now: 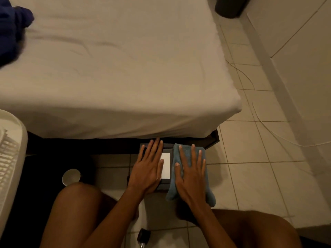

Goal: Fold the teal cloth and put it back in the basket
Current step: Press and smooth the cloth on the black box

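Note:
The teal cloth lies folded into a narrow strip over the right part of a dark flat box on the tiled floor, just in front of the bed. My right hand rests flat on the cloth with fingers spread. Beside it, my left hand lies flat on the box, partly covering a white rectangle on its top. A white slotted laundry basket stands at the far left edge, only partly in view.
A bed with a pale sheet fills the upper view, with dark blue fabric at its far left. A round white lid and a dark mat lie left of my knees. A thin cable runs over the tiles at right.

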Available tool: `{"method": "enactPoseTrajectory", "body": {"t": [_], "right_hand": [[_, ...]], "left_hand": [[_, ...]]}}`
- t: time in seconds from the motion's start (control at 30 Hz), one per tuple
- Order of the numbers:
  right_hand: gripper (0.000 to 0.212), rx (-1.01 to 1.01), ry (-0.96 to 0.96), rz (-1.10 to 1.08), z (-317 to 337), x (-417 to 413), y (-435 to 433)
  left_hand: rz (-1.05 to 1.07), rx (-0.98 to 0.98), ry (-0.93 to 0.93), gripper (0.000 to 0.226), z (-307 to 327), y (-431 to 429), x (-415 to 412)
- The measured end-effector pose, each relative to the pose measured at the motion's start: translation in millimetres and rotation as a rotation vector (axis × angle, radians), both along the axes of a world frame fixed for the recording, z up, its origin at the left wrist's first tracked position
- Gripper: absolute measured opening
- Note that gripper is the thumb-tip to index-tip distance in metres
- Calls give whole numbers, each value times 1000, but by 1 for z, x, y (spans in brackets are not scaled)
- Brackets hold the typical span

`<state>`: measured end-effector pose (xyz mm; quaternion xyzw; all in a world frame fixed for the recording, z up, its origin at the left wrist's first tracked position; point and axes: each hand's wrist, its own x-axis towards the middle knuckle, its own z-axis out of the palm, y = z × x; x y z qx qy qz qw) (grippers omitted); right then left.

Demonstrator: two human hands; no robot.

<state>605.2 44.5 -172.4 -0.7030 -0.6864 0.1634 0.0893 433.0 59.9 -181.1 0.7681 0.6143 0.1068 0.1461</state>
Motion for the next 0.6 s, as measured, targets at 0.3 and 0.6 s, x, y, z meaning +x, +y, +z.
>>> {"method": "enactPoseTrajectory", "body": {"t": [0.3, 0.6], "right_hand": [[64, 10, -89, 117, 4, -7, 9], [65, 22, -76, -60, 1, -8, 2]], "left_hand": [[8, -9, 78, 62, 1, 1, 2], [76, 12, 75, 62, -6, 0, 5]]}}
